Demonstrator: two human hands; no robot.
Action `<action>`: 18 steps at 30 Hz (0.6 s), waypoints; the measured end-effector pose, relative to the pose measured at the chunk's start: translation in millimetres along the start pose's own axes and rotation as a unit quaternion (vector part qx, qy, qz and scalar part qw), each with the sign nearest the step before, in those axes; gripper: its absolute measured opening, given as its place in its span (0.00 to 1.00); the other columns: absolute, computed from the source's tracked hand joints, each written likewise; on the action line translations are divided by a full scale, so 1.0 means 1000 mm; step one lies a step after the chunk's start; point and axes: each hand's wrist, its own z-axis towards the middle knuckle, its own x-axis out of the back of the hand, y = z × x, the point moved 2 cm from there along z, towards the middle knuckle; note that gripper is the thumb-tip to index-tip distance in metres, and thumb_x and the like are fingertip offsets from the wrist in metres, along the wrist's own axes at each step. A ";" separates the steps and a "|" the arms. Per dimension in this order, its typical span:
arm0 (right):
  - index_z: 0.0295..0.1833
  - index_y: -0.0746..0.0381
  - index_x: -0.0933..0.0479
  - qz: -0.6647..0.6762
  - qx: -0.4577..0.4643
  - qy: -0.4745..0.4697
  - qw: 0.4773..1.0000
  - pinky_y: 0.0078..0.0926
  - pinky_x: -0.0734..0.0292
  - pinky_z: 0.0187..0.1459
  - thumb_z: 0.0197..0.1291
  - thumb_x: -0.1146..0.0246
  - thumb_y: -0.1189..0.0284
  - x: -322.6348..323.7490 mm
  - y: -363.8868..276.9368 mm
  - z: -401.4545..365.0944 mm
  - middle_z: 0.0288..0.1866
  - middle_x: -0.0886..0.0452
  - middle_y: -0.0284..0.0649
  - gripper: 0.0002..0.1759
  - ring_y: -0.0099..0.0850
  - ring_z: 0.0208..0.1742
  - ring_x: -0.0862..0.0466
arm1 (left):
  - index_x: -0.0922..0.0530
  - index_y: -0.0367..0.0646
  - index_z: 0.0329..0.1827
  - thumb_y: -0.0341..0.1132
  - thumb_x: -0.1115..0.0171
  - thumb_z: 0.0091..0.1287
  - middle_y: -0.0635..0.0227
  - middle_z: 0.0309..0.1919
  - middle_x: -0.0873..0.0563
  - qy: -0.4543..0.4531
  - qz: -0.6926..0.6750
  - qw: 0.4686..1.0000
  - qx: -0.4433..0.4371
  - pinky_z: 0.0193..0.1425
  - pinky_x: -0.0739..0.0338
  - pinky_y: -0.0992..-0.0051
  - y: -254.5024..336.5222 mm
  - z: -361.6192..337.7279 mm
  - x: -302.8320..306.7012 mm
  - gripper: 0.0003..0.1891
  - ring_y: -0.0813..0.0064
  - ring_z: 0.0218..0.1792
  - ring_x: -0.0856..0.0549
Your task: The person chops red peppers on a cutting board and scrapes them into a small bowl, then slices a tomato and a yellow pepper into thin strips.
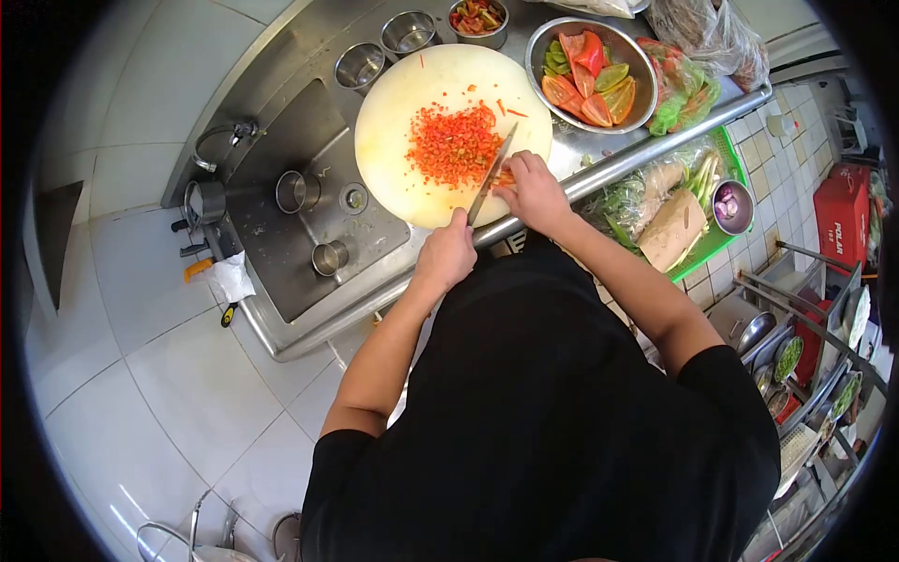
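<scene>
My left hand [448, 251] is closed around the handle of a kitchen knife [493, 173], whose blade points up and away over a round cutting board [384, 140]. Fingers bent, my right hand [536, 194] presses on red pepper strips [504, 178] at the board's near right, just beside the blade. My fingers partly cover these strips. A loose heap of finely diced red pepper [451, 140] spreads over the middle of the board. Beyond the right hand, a metal bowl [536, 70] holds large red and green pepper pieces [590, 70].
Left of the board is a steel sink [309, 234] with small metal cups [298, 191] in it. More metal cups [360, 67] stand behind the board, one with cut peppers [476, 17]. Bagged vegetables [679, 89] lie at right, above a green crate [726, 150].
</scene>
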 end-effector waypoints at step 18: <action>0.47 0.66 0.20 -0.103 -0.105 -0.027 0.989 0.39 0.22 0.56 0.58 0.39 0.76 0.000 0.034 0.113 0.48 0.20 0.53 0.12 0.49 0.52 0.19 | 0.32 0.38 0.52 0.37 0.51 0.75 0.36 0.38 0.15 0.018 0.033 0.999 0.035 0.52 0.23 0.46 -0.027 0.015 0.029 0.12 0.36 0.43 0.15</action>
